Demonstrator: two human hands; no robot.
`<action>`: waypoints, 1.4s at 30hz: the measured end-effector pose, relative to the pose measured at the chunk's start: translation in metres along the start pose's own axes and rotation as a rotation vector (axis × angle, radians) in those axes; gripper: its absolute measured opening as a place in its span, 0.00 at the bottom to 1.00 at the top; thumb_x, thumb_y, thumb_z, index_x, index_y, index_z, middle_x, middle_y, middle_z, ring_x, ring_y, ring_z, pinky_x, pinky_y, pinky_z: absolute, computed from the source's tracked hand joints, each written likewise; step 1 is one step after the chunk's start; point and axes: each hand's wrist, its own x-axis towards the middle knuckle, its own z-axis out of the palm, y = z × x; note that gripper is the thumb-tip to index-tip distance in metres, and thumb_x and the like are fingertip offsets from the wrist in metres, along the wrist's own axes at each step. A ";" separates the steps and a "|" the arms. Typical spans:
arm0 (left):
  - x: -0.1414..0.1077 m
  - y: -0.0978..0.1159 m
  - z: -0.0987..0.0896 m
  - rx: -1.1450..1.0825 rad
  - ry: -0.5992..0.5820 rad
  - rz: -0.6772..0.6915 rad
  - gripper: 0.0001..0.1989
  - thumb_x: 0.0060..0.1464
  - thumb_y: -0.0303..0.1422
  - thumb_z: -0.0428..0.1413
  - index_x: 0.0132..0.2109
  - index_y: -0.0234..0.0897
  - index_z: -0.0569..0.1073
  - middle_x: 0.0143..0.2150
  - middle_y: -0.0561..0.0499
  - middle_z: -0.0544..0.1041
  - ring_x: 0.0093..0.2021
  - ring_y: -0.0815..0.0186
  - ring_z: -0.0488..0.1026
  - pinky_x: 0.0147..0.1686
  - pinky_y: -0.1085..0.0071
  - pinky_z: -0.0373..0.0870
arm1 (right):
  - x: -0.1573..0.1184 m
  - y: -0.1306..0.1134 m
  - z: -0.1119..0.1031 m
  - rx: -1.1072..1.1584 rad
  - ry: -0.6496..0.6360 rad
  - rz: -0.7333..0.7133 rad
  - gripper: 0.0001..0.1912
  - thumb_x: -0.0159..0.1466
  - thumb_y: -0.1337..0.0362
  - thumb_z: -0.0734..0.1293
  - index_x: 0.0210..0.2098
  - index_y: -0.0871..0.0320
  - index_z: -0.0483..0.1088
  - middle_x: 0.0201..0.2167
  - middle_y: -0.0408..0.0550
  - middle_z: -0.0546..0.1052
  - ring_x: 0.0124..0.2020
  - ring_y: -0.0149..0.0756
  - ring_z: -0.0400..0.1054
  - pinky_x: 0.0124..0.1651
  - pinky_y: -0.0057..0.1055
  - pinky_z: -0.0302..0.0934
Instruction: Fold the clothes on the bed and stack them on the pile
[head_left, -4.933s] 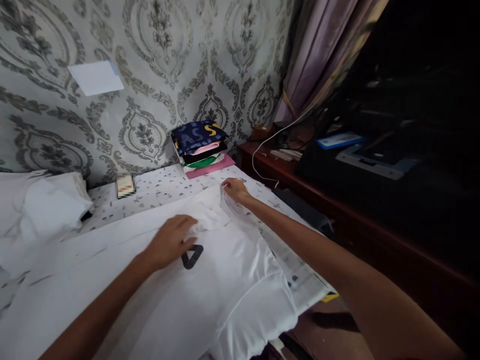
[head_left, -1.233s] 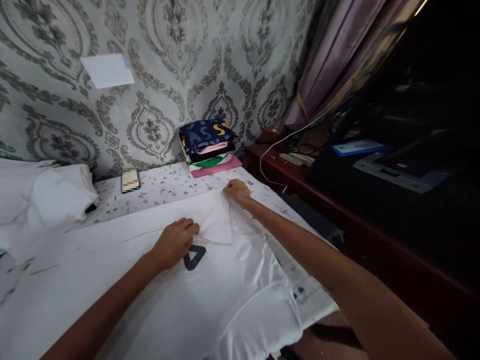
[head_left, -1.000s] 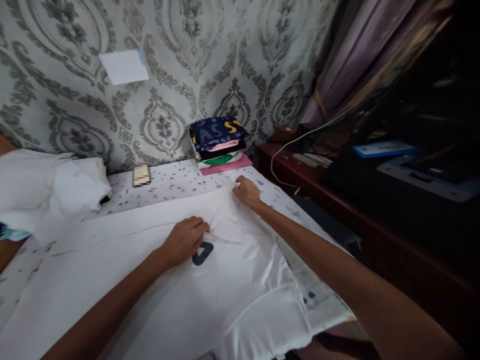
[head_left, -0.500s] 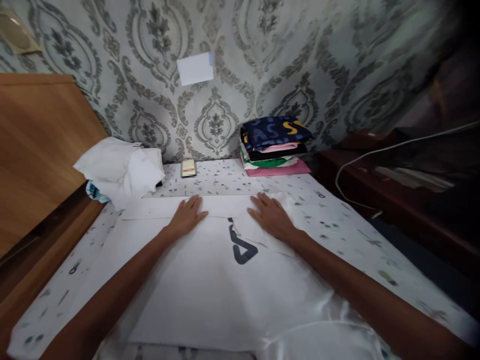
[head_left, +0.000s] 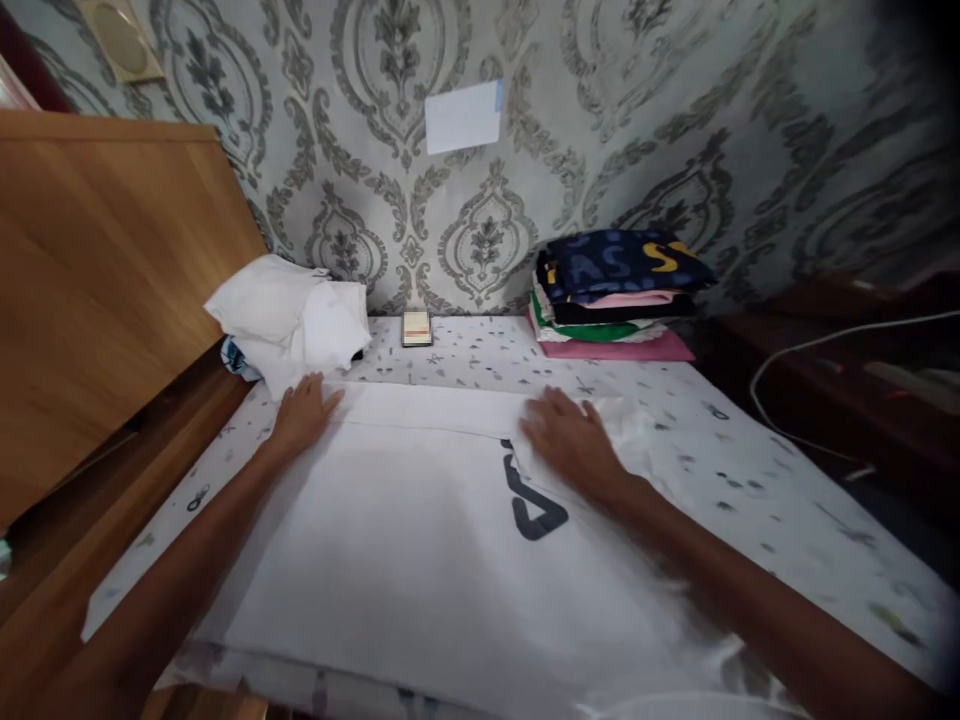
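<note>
A white T-shirt (head_left: 390, 540) with a dark printed mark lies spread on the patterned sheet, its far edge folded over toward me in a long strip. My left hand (head_left: 301, 415) rests palm down on the left end of that strip, fingers stretched out. On the right part of the fold, near the sleeve, lies my right hand (head_left: 566, 435), slightly blurred, its fingers extended over the cloth. Neither hand grasps anything.
A heap of white clothes (head_left: 292, 315) sits at the back left beside a wooden panel (head_left: 112, 300). Near the wall is a small box (head_left: 416, 328). Folded clothes (head_left: 622, 285) are stacked at the back right. A white cable (head_left: 787, 350) hangs over dark furniture at right.
My left hand has slid left along the fold to the shirt's left end. My right hand stays on the right part of the fold. The view has turned left.
</note>
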 end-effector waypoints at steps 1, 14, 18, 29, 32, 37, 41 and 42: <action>0.005 -0.003 0.001 -0.004 -0.016 0.026 0.36 0.67 0.46 0.36 0.70 0.19 0.53 0.73 0.30 0.53 0.74 0.50 0.49 0.69 0.52 0.48 | 0.001 -0.009 0.001 0.023 -0.014 -0.024 0.21 0.71 0.57 0.57 0.58 0.57 0.70 0.66 0.62 0.66 0.69 0.54 0.55 0.67 0.57 0.50; 0.021 -0.036 0.018 0.015 0.137 0.217 0.27 0.64 0.44 0.39 0.62 0.35 0.65 0.65 0.37 0.70 0.69 0.42 0.59 0.60 0.37 0.62 | -0.031 0.001 -0.016 0.414 0.004 0.074 0.24 0.73 0.56 0.53 0.62 0.56 0.67 0.67 0.55 0.65 0.68 0.44 0.57 0.68 0.45 0.54; 0.003 0.008 -0.003 -0.007 0.208 0.369 0.23 0.63 0.39 0.39 0.56 0.35 0.69 0.61 0.38 0.72 0.65 0.42 0.65 0.63 0.38 0.58 | -0.068 0.009 -0.037 0.401 0.072 0.176 0.16 0.69 0.59 0.58 0.50 0.55 0.72 0.53 0.55 0.74 0.53 0.45 0.70 0.56 0.44 0.65; -0.059 0.223 0.004 -0.299 -0.147 1.012 0.06 0.61 0.32 0.51 0.44 0.41 0.70 0.44 0.49 0.73 0.47 0.60 0.71 0.45 0.64 0.71 | -0.102 -0.003 -0.039 0.370 0.058 0.144 0.09 0.66 0.63 0.64 0.44 0.56 0.72 0.44 0.52 0.73 0.48 0.45 0.67 0.56 0.45 0.62; -0.060 0.232 0.006 -0.145 -0.126 0.984 0.05 0.60 0.29 0.51 0.43 0.41 0.70 0.43 0.48 0.74 0.48 0.58 0.71 0.42 0.64 0.70 | -0.105 -0.001 -0.036 0.369 0.086 0.135 0.09 0.66 0.63 0.64 0.44 0.56 0.72 0.44 0.52 0.73 0.47 0.45 0.66 0.55 0.45 0.62; -0.060 0.220 0.005 -0.152 -0.060 0.890 0.10 0.60 0.25 0.45 0.38 0.41 0.68 0.40 0.50 0.75 0.43 0.61 0.72 0.35 0.67 0.66 | -0.109 0.002 -0.033 0.342 0.113 0.089 0.09 0.66 0.65 0.64 0.45 0.57 0.72 0.45 0.53 0.73 0.47 0.44 0.66 0.56 0.44 0.61; -0.060 0.217 0.002 -0.174 -0.030 0.865 0.10 0.59 0.26 0.44 0.39 0.41 0.69 0.40 0.49 0.75 0.44 0.60 0.72 0.34 0.67 0.66 | -0.107 0.001 -0.032 0.355 0.102 0.094 0.09 0.65 0.67 0.64 0.45 0.58 0.73 0.46 0.54 0.74 0.47 0.44 0.66 0.56 0.45 0.61; -0.061 0.218 0.001 -0.197 -0.013 0.880 0.10 0.59 0.25 0.45 0.40 0.41 0.69 0.41 0.49 0.75 0.45 0.60 0.71 0.37 0.67 0.67 | -0.108 0.002 -0.034 0.390 0.099 0.091 0.09 0.65 0.68 0.65 0.44 0.58 0.73 0.46 0.54 0.75 0.48 0.44 0.67 0.56 0.44 0.62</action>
